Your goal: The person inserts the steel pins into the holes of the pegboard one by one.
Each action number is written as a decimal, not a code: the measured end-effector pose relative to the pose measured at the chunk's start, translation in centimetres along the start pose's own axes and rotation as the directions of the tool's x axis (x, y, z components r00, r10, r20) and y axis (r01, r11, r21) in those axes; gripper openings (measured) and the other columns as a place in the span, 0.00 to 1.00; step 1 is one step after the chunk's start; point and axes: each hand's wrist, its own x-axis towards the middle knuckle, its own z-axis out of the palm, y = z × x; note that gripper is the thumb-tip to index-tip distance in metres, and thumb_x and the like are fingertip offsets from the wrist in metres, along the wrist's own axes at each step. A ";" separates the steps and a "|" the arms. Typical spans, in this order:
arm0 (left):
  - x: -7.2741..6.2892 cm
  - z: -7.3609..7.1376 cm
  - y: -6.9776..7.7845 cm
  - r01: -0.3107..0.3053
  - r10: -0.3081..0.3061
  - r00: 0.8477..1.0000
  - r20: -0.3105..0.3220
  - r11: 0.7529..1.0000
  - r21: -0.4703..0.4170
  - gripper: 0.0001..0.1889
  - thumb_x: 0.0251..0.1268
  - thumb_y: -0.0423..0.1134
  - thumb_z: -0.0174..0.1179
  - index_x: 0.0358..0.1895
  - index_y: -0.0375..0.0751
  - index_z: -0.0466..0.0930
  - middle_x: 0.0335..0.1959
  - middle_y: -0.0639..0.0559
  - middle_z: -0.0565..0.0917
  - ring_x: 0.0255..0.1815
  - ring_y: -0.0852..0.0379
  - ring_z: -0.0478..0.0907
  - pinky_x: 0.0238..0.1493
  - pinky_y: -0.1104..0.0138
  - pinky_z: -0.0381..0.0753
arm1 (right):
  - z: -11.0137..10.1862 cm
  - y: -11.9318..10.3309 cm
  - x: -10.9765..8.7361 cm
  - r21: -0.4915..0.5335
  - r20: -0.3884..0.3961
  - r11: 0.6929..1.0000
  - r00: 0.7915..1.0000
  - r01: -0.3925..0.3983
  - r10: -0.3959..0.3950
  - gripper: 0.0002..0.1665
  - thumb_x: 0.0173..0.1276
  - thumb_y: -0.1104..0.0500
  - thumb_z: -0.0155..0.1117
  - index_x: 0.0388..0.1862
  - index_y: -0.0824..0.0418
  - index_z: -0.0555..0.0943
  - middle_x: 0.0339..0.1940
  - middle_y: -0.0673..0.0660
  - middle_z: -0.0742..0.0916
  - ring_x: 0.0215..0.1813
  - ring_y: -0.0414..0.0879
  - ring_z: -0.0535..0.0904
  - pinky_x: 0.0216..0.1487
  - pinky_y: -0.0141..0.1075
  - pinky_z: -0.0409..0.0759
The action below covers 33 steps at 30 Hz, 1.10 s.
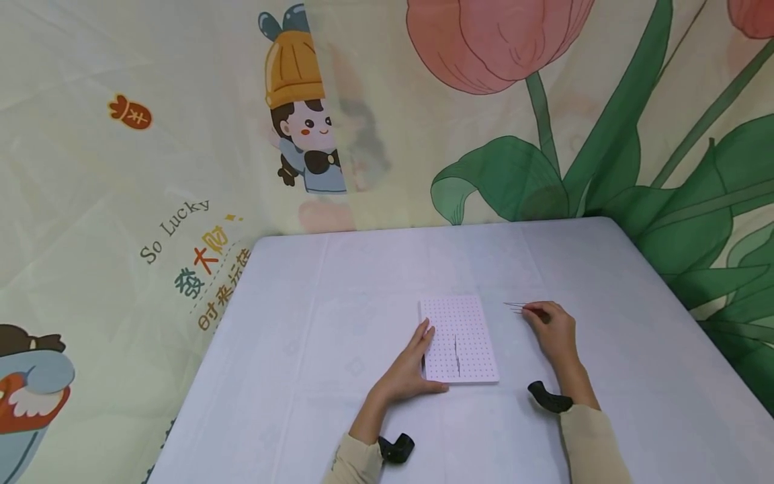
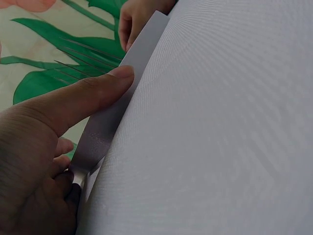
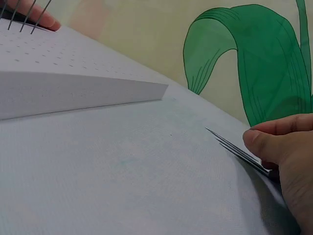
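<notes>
A white board (image 1: 471, 329) with rows of small holes lies flat on the table. Several thin metal pins (image 3: 32, 19) stand upright in it, and in the head view they form a thin dark line (image 1: 457, 356). My left hand (image 1: 406, 371) grips the board's near left corner, thumb (image 2: 93, 95) along the near edge and fingers at the left side. To the right of the board, my right hand (image 1: 553, 331) pinches a small bundle of thin metal pins (image 3: 239, 152) between thumb and fingers. Their tips point left, low over the cloth; their other ends are hidden in the hand.
A white cloth (image 1: 290, 376) covers the table. Behind it hangs a printed backdrop (image 1: 375, 121) with tulips, leaves and cartoon figures. A black band piece (image 1: 396, 448) sits at the left wrist and another (image 1: 550, 398) at the right.
</notes>
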 end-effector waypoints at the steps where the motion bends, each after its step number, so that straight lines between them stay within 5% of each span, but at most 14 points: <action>1: 0.0 0.0 0.0 0.001 -0.001 1.000 0.000 1.000 -0.001 0.60 0.39 0.53 0.74 0.73 0.39 0.43 0.75 0.52 0.37 0.73 0.55 0.39 0.68 0.60 0.53 | 0.0 0.1 0.0 -0.010 0.007 1.000 1.000 -0.001 0.001 0.06 0.58 0.62 0.67 0.35 0.63 0.84 0.36 0.56 0.84 0.43 0.50 0.77 0.43 0.37 0.72; 6: 0.0 0.1 -0.1 0.006 -0.006 1.000 0.002 1.000 0.005 0.60 0.39 0.53 0.74 0.73 0.40 0.43 0.75 0.52 0.37 0.73 0.55 0.39 0.68 0.60 0.53 | 0.0 0.2 0.2 -0.056 0.048 0.998 0.999 0.007 -0.004 0.05 0.58 0.64 0.67 0.33 0.63 0.84 0.36 0.58 0.83 0.44 0.52 0.75 0.44 0.46 0.73; 23: 0.0 0.1 -0.1 -0.009 0.009 1.000 -0.006 1.000 0.008 0.60 0.38 0.54 0.74 0.73 0.39 0.43 0.75 0.51 0.38 0.73 0.54 0.40 0.67 0.59 0.54 | -0.1 -0.2 0.1 -0.125 0.170 0.990 0.984 0.069 -0.047 0.05 0.62 0.65 0.63 0.34 0.67 0.80 0.36 0.61 0.79 0.44 0.57 0.71 0.45 0.51 0.70; 28: 0.0 0.2 -0.2 0.007 -0.007 1.000 -0.002 1.000 0.008 0.60 0.38 0.53 0.74 0.73 0.39 0.43 0.75 0.52 0.37 0.73 0.55 0.39 0.68 0.60 0.53 | 0.1 -0.7 -0.1 -0.060 0.116 0.996 0.991 0.067 -0.059 0.08 0.65 0.61 0.60 0.36 0.66 0.80 0.35 0.60 0.82 0.40 0.52 0.74 0.40 0.42 0.73; 33: 0.0 0.2 -0.2 0.007 -0.007 1.000 -0.009 1.000 0.003 0.60 0.38 0.52 0.74 0.73 0.39 0.44 0.75 0.52 0.38 0.73 0.54 0.40 0.68 0.60 0.53 | 0.6 -2.5 -0.3 0.108 0.062 0.994 0.998 0.006 -0.012 0.11 0.68 0.56 0.57 0.40 0.64 0.79 0.32 0.56 0.83 0.33 0.42 0.76 0.32 0.26 0.74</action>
